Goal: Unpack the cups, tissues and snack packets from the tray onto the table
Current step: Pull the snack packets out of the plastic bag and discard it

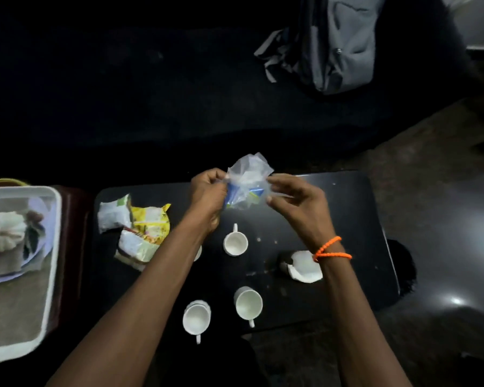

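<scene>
The clear bag hung between both hands above the table, the left hand pinching one edge, the right hand the other (contents unclear, likely tissues).

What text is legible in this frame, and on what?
No text can be read.
Snack packets on the table: printed in yellow, green and white, lettering too blurred.
Clear bag held by the left hand and right hand: blue and green print inside, too blurred.
Cups: plain white, no marks.
Tray: no text visible.
</scene>
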